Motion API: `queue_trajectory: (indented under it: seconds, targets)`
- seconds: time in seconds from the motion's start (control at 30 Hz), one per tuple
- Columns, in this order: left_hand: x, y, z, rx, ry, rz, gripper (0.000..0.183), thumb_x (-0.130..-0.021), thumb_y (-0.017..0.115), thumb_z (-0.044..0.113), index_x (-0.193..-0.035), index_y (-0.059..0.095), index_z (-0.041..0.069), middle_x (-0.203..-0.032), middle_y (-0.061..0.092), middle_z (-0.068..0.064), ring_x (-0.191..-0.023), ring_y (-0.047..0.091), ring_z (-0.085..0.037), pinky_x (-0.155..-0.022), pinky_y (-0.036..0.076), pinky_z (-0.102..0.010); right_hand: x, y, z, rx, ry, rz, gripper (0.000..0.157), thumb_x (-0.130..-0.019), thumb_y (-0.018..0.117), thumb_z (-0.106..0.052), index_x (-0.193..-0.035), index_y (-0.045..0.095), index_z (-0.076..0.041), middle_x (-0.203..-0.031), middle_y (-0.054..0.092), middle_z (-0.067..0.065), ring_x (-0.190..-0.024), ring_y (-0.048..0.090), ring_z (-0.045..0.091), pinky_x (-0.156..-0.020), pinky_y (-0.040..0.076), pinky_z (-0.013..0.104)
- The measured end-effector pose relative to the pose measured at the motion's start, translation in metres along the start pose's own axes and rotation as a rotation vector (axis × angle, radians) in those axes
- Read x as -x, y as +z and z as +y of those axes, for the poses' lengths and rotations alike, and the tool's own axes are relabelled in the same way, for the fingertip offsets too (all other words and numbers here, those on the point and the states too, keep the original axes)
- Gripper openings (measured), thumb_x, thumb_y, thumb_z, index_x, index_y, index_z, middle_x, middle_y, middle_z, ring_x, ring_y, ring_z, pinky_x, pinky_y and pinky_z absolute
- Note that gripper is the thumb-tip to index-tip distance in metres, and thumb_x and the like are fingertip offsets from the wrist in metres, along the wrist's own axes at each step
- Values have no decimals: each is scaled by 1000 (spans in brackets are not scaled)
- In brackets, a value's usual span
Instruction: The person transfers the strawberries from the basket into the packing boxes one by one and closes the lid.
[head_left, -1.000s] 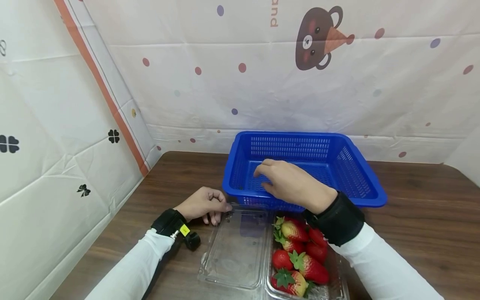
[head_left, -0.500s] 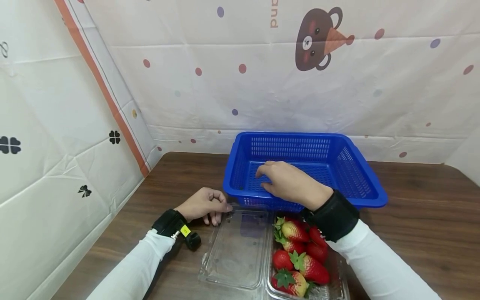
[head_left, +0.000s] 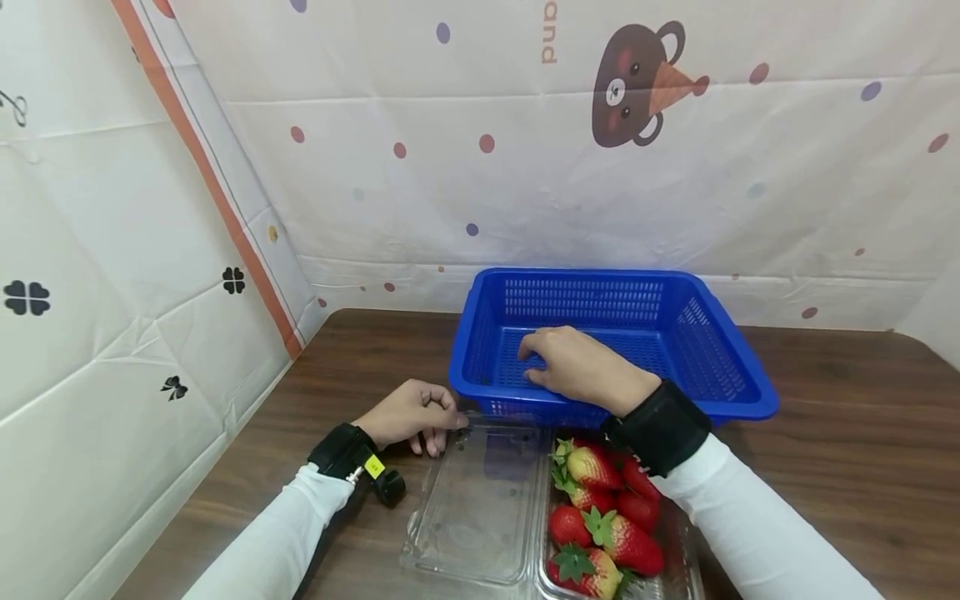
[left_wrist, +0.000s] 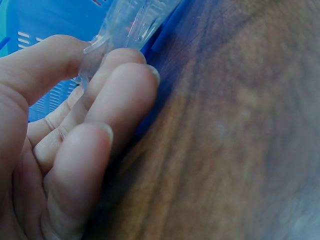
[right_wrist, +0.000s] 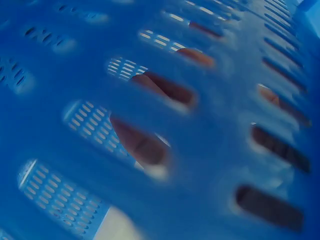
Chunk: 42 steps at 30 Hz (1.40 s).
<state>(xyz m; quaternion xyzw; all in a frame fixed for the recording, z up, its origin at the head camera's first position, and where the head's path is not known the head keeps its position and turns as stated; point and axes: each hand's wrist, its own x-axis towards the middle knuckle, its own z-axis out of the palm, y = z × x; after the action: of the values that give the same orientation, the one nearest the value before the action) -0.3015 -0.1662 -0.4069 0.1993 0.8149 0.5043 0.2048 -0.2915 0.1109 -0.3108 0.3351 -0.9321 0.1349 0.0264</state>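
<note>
My left hand (head_left: 411, 414) pinches the far left corner of a clear plastic lid (head_left: 476, 504) between thumb and index finger. In the left wrist view, the lid's clear edge (left_wrist: 142, 20) runs between the fingers. Hinged to the lid, a clear tub (head_left: 694, 575) holds several red strawberries (head_left: 633, 543) with green leaves. My right hand (head_left: 581, 367) reaches over the near rim of a blue plastic basket (head_left: 716, 354), fingers loosely bent inside it, nothing visible in them. The slotted basket wall (right_wrist: 210, 155) fills the right wrist view, with parts of fingers showing through its slots.
The brown wooden table (head_left: 840, 450) carries everything. Behind the basket hangs a white patterned cloth (head_left: 360, 192), which also covers the left side. The basket stands right behind the tub and lid. My right forearm (head_left: 757, 517) passes over the tub's right side.
The head view has tilted slightly, so the scene sits a little lower. My right wrist has shifted slightly left and the right hand slightly right. The left hand keeps its pinch.
</note>
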Motion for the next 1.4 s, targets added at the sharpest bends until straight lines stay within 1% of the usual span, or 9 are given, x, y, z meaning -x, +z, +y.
queue_trajectory:
  seconds: [0.1,0.53,0.73,0.97,1.23,1.4]
  targets:
    - [0,0,1,-4,2,2,33,-82,74,40,-86,66,9,-60,66,-9,-49,61,-19,-39,48,-24,-2,0,1,-4,-6,-3,23,-91,67,-18,-111,66,-7,-108,68,11,-93,62,21,-82,55,41]
    - [2,0,3,-2,3,2,31,-83,74,39,-86,65,9,-59,66,-8,-48,60,-18,-38,48,-23,-4,1,3,-7,-7,-38,24,-91,67,-18,-111,67,-6,-105,68,8,-87,62,14,-79,56,39]
    - [1,1,2,0,0,-1,32,-83,74,39,-86,65,9,-59,66,-8,-48,60,-17,-38,48,-23,-4,1,2,-10,-1,-43,23,-91,67,-19,-111,67,-7,-104,69,7,-87,62,14,-80,56,39]
    - [1,0,2,8,1,-6,33,-83,74,40,-86,65,8,-60,66,-8,-48,60,-17,-39,48,-23,-5,1,1,-12,4,-62,22,-91,68,-19,-110,68,-7,-103,69,7,-81,60,11,-77,56,37]
    - [2,1,3,0,1,-6,32,-83,74,39,-86,65,9,-60,66,-8,-48,60,-17,-39,48,-23,-7,2,2,-9,1,-81,22,-91,68,-19,-110,68,-8,-104,69,7,-86,62,14,-80,56,39]
    - [2,1,2,3,1,-9,32,-82,74,39,-86,65,8,-60,66,-8,-48,60,-18,-39,48,-23,-8,2,1,-10,2,-97,22,-90,68,-18,-110,68,-7,-104,69,7,-85,61,14,-80,56,39]
